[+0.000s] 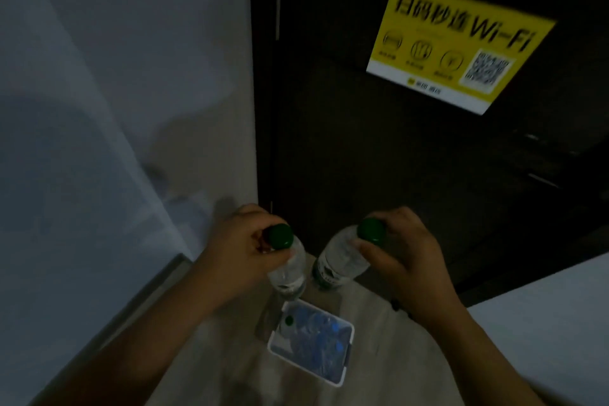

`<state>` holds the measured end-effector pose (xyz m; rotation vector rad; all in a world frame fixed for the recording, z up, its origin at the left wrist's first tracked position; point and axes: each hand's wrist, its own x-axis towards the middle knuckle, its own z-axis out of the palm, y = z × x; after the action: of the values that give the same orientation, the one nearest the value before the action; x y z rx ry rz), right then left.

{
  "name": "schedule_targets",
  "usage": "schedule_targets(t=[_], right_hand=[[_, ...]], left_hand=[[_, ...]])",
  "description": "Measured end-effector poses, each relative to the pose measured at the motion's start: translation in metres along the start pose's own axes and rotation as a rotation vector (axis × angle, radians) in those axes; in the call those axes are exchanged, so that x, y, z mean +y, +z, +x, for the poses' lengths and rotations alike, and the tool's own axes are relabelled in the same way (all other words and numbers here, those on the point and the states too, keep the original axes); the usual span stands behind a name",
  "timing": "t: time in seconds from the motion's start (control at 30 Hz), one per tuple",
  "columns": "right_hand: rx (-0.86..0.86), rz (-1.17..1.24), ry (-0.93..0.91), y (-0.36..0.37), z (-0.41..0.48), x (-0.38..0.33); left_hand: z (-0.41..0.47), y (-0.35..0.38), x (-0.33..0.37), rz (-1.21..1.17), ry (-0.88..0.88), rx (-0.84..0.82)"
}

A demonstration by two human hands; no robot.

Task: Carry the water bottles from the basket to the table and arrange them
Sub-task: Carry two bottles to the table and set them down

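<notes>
Green-capped bottles hang upright by their necks, one gripped in the left hand (244, 247), one in the right hand (400, 250). Both sit directly above the basket (344, 359), near; no table shows.

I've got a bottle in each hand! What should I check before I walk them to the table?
1. Left hand grips left bottle near its green cap: ok.
2. Right hand grips right bottle: ok.
3. Both bottles lifted above the basket: ok.
4. Caps screwed tight: cannot tell.
5. More bottles left in the basket: one green cap shows, so probably yes.
6. Table in sight and the way to it free: cannot tell.
</notes>
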<state>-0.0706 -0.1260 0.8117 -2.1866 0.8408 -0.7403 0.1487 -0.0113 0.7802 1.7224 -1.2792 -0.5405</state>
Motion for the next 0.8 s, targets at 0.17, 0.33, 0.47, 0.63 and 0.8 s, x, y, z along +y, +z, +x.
schedule_targets(t=[0.17,0.33,0.47,0.63,0.8], right_hand=[[0.141,0.138,-0.093,-0.029,0.025,-0.067],[0.287,0.337,-0.137,-0.046,0.044,-0.125],[0.368,0.417,-0.205,-0.062,0.057,-0.166],[0.418,0.414,-0.287,-0.091,0.070,-0.212],[0.460,0.402,-0.383,-0.122,0.083,-0.254]], left_hand=[[0.011,-0.048,0.054,-0.089,0.102,0.144],[0.017,-0.088,0.104,-0.216,0.183,0.262],[0.024,-0.113,0.144,-0.287,0.248,0.341],[0.032,-0.145,0.195,-0.300,0.371,0.405],[0.039,-0.173,0.240,-0.334,0.440,0.427]])
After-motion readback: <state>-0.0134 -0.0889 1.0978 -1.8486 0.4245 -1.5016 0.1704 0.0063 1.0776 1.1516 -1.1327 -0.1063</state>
